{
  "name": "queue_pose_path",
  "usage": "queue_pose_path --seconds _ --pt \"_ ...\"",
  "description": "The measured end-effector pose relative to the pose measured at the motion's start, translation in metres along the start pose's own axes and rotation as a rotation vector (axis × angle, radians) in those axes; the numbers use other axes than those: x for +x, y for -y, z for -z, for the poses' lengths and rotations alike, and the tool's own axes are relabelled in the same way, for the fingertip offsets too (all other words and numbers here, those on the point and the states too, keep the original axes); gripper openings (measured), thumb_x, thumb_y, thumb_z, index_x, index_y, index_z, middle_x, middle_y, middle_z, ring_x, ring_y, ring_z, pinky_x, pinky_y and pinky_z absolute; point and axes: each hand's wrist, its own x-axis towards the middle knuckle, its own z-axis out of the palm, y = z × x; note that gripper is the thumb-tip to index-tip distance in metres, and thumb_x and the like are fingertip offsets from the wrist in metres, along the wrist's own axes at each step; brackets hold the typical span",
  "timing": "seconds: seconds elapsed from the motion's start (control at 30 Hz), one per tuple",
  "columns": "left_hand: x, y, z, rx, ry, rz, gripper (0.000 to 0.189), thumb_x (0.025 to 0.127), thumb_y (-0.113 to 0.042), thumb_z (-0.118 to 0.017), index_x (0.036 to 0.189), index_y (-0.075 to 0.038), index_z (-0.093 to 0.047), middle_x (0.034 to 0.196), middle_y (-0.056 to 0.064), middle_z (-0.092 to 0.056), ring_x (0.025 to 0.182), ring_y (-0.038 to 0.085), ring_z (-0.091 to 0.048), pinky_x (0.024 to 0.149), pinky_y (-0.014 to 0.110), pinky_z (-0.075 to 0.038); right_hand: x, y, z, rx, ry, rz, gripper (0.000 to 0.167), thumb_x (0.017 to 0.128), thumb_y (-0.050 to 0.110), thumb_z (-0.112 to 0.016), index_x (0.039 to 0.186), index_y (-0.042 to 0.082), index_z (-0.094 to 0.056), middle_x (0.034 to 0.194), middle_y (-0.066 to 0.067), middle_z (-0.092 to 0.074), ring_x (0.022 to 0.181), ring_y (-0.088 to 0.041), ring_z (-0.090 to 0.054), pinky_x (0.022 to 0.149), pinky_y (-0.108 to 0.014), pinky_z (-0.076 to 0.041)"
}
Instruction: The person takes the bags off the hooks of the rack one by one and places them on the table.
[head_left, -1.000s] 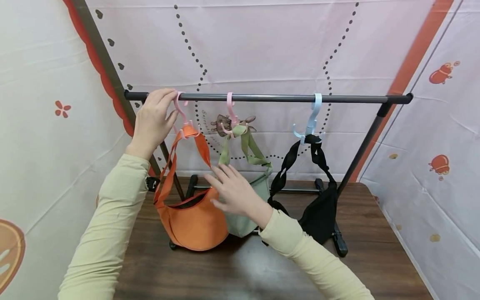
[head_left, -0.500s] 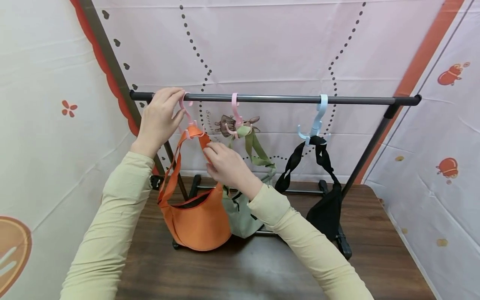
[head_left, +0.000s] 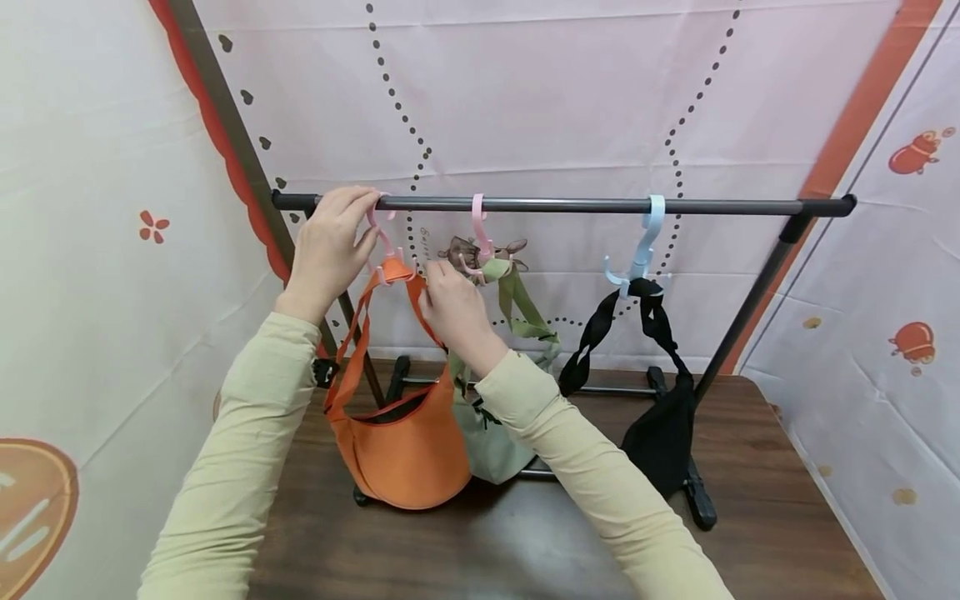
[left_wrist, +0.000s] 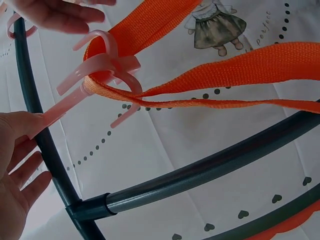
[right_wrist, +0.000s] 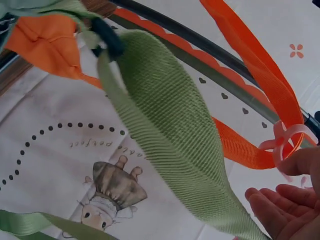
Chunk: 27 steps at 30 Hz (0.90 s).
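Observation:
In the head view, my left hand (head_left: 333, 246) is at the left end of the black bar (head_left: 562, 205) and pinches the shank of a pink hook (left_wrist: 62, 107), as the left wrist view shows. An orange shoulder bag (head_left: 412, 458) hangs from that hook by its strap (left_wrist: 240, 70). My right hand (head_left: 459, 312) is raised just right of the strap's top. In the right wrist view its thumb and fingers are spread beside the hook's prongs; whether they touch cannot be made out. Behind it hangs a pale green bag (head_left: 487, 446) on a second pink hook (head_left: 480, 225).
Farther right, a black bag (head_left: 663, 433) hangs from a light blue hook (head_left: 647, 242). The rack's black feet (head_left: 699, 500) stand on a brown wooden table (head_left: 540, 550). Printed white cloth (head_left: 562, 100) surrounds the table at the back and sides.
My right hand has moved up from in front of the bags to the orange strap's top, near the hook. My left hand stays on the pink hook. The view has shifted slightly.

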Motion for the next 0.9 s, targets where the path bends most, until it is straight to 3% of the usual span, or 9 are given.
queue_pose_path --seconds 0.37,0.7,0.9 --pt "-0.002 -0.002 -0.001 -0.025 -0.016 0.034 0.035 0.082 0.001 -0.062 0.117 0.002 -0.059 0.116 0.013 -0.058 0.113 0.027 -0.049 0.095 0.038 -0.041 0.014 0.006 -0.011 0.010 0.042 -0.129 0.017 0.087 0.008 -0.054 0.102 0.001 -0.060 0.088 -0.010 -0.061 0.073 -0.022 -0.062 0.060 -0.030 -0.052" --pt "-0.003 -0.002 -0.002 -0.034 -0.017 0.066 0.035 0.083 -0.001 -0.061 0.118 0.000 -0.059 0.118 0.011 -0.058 0.115 0.025 -0.049 0.094 0.037 -0.042 0.018 0.005 -0.027 0.320 -0.028 -0.354 0.012 0.085 0.004 -0.056 0.094 0.007 -0.065 0.086 -0.004 -0.065 0.068 -0.012 -0.058 0.056 -0.024 -0.046" --pt "-0.002 0.001 -0.003 -0.041 -0.024 0.068 0.036 0.083 -0.001 -0.061 0.119 0.000 -0.058 0.119 0.012 -0.058 0.115 0.025 -0.049 0.098 0.035 -0.040 0.021 0.003 -0.023 0.317 -0.047 -0.297 0.013 0.087 0.005 -0.056 0.095 0.006 -0.066 0.087 -0.005 -0.066 0.073 -0.013 -0.059 0.063 -0.025 -0.048"
